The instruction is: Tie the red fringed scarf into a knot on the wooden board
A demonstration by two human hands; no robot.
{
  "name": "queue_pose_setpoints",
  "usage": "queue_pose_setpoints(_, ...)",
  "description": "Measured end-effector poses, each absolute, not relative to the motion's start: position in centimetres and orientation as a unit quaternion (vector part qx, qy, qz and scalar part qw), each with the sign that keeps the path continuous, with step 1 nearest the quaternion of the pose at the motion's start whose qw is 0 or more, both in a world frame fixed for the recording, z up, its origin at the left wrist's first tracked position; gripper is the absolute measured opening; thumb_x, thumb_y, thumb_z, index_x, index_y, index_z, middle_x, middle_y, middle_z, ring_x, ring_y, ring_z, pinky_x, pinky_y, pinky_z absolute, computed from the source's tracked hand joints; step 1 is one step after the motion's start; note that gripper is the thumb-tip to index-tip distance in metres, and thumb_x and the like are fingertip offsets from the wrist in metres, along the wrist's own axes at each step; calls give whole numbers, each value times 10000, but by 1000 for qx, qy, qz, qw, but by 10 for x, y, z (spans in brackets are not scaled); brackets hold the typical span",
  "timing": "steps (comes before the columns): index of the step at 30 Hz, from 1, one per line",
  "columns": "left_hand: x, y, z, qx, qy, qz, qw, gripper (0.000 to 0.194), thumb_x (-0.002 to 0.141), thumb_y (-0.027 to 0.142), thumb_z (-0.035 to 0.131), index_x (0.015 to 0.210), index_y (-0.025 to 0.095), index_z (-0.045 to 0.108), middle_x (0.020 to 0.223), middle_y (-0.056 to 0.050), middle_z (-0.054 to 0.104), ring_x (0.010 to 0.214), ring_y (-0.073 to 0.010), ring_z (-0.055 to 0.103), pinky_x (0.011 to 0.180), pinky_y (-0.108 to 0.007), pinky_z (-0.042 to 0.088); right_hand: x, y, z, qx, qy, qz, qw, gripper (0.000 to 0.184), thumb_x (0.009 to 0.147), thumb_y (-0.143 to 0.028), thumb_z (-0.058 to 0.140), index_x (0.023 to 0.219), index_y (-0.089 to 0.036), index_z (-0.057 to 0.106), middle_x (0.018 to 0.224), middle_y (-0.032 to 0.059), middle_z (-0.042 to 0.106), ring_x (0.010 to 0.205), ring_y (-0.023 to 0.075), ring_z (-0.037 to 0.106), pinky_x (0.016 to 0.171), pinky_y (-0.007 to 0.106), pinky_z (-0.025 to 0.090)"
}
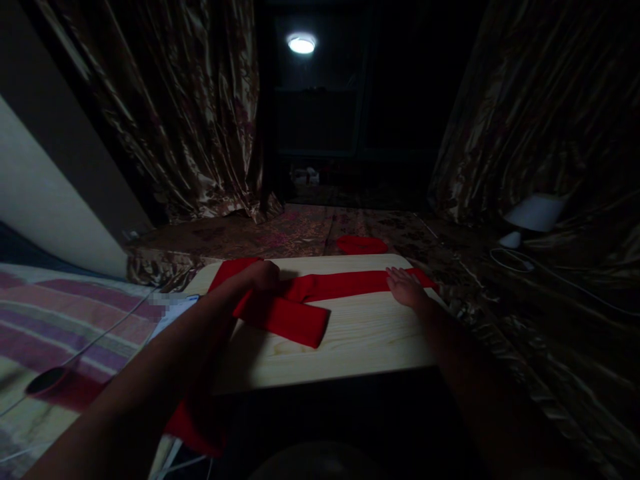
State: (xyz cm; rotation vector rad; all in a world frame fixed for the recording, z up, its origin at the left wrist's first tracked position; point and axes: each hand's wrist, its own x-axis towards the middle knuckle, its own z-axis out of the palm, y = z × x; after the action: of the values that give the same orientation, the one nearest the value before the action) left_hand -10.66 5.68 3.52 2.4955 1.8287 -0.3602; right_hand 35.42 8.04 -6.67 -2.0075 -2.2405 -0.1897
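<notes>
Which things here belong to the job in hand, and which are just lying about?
In use: red cloth, with left hand and right hand on it; table; perhaps red coil.
Lying about, apparently: lamp; red cylinder.

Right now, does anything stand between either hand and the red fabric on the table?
Nothing visible does. The right hand lies directly on the red fabric; the left hand also appears to touch it, though its grip is unclear in the shadow.
</notes>
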Motion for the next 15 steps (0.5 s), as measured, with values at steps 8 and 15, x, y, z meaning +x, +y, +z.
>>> queue_pose_setpoints(8,-68,28,44,821,543,-176,26,493,801,498,603,1105,136,743,1040,-208,735,945,-318,704,754,-324,519,353,80,-65,-670,-738,-57,60,579,1015,-387,206,1538,-191,360,1583,64,345,1459,268,316,1174,512,251)
queue_pose_setpoints(15,-67,28,41,824,532,-194,22,466,785,456,632,1097,129,743,1065,-243,720,950,-351,705,769,-362,533,355,82,-68,-671,-737,-57,62,573,1017,-384,210,1536,-197,364,1584,69,344,1462,262,310,1178,512,239)
